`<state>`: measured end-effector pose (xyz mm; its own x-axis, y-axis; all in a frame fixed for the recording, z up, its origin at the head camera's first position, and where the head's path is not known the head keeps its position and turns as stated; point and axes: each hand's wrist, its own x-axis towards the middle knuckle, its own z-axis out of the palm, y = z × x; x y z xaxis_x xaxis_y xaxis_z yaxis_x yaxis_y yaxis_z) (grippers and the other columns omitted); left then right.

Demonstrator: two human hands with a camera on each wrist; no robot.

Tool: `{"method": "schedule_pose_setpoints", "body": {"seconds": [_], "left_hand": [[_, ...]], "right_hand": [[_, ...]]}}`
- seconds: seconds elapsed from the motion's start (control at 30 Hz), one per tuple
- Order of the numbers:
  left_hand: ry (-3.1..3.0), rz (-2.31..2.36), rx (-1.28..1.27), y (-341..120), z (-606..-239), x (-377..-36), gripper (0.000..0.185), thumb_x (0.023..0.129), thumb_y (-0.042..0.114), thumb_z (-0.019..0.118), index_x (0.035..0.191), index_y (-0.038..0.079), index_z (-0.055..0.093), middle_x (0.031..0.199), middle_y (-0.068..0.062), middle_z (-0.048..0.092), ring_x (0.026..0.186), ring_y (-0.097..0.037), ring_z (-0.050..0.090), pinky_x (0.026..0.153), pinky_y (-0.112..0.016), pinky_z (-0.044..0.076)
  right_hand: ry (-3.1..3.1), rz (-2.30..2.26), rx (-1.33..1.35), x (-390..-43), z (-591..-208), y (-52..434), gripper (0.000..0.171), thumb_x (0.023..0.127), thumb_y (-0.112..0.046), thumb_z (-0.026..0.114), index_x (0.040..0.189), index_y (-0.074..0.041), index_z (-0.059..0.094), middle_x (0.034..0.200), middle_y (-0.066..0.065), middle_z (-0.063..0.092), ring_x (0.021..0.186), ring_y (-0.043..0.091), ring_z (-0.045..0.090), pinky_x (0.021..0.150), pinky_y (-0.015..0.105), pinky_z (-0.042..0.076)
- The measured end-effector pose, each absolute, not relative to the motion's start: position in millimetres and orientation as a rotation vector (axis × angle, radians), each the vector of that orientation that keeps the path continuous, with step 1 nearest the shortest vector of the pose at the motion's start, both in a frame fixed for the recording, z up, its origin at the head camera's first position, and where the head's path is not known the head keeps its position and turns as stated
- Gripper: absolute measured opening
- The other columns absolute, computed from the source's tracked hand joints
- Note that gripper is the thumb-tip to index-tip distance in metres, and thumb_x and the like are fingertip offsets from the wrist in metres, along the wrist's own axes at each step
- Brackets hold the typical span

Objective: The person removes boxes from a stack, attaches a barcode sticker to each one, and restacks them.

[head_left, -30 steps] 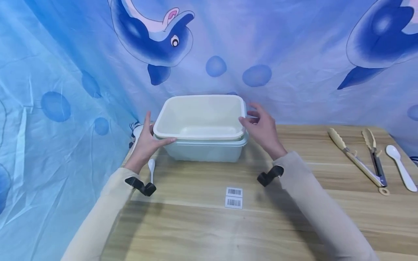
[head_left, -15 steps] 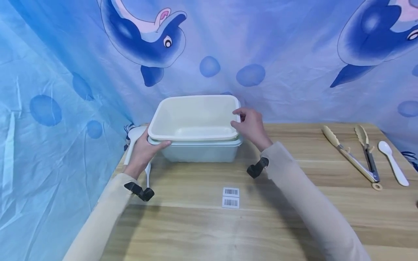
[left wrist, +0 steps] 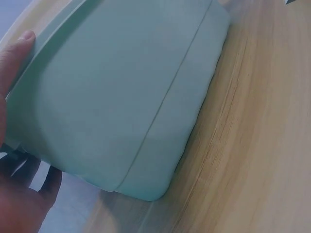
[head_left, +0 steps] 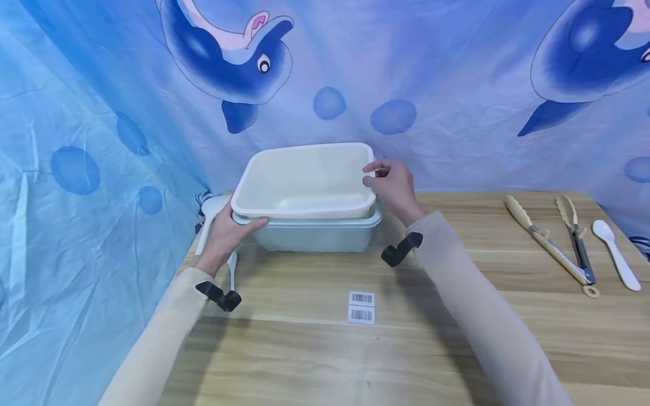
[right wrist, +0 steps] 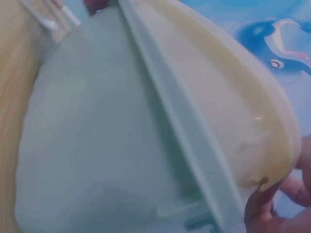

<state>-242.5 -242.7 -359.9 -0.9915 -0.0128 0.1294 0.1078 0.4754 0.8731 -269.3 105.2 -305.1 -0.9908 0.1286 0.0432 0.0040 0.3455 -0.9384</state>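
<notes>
A cream tub (head_left: 304, 180) sits nested in a pale green tub (head_left: 315, 237) at the back of the wooden table (head_left: 457, 338). My left hand (head_left: 228, 231) holds the green tub's front left corner, thumb on its rim. The left wrist view shows the green tub's wall (left wrist: 121, 97) with my left hand (left wrist: 12, 53) at its edge. My right hand (head_left: 391, 186) pinches the cream tub's right rim, which stands slightly raised out of the green one. In the right wrist view the cream tub (right wrist: 228, 97) rides above the green tub (right wrist: 97, 145), with my right hand's fingertips (right wrist: 272, 204) on the cream rim.
Two tongs (head_left: 545, 245) (head_left: 574, 237) and a white spoon (head_left: 614, 254) lie at the table's right. Barcode stickers (head_left: 361, 307) sit mid-table. A small white spoon (head_left: 232, 268) and a larger white one (head_left: 208, 211) lie by my left hand. Blue dolphin cloth (head_left: 101, 113) hangs behind and left.
Both hands closed in on the tubs. My right hand took the cream tub's right rim and lifted that side a little; my left thumb settled on the front left corner.
</notes>
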Motion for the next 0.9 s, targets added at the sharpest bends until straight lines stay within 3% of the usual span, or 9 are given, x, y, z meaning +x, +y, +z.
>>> {"method": "schedule_pose_setpoints", "body": {"seconds": [0.23, 0.63, 0.9], "left_hand": [[-2.6, -1.558, -0.066, -242, -359, -243, 0.09, 0.074, 0.038, 0.084, 0.149, 0.024, 0.035, 0.147, -0.01, 0.045, 0.135, -0.03, 0.042, 0.113, -0.049, 0.032], [-2.645, -1.523, -0.037, -245, -360, -240, 0.092, 0.074, 0.042, 0.082, 0.149, 0.023, 0.033, 0.148, -0.009, 0.044, 0.137, -0.031, 0.039, 0.113, -0.053, 0.031], [-2.603, -1.583, -0.127, -242, -358, -243, 0.089, 0.078, 0.033, 0.081, 0.15, 0.019, 0.03, 0.149, -0.011, 0.041, 0.14, -0.03, 0.035, 0.115, -0.052, 0.029]], "right_hand": [[-2.297, 2.0, -0.12, -284, -305, 99, 0.018, 0.079, 0.002, 0.057, 0.093, -0.007, 0.063, 0.068, -0.001, 0.036, 0.063, 0.012, 0.036, 0.05, 0.02, 0.031], [-2.241, 1.997, -0.139, -287, -308, 97, 0.017, 0.079, 0.002, 0.057, 0.091, -0.009, 0.064, 0.068, -0.002, 0.035, 0.065, 0.013, 0.036, 0.054, 0.021, 0.032], [-2.12, 2.082, -0.116, -287, -283, 94, 0.016, 0.079, 0.003, 0.055, 0.087, -0.009, 0.062, 0.072, -0.001, 0.041, 0.07, 0.013, 0.04, 0.06, 0.023, 0.037]]}}
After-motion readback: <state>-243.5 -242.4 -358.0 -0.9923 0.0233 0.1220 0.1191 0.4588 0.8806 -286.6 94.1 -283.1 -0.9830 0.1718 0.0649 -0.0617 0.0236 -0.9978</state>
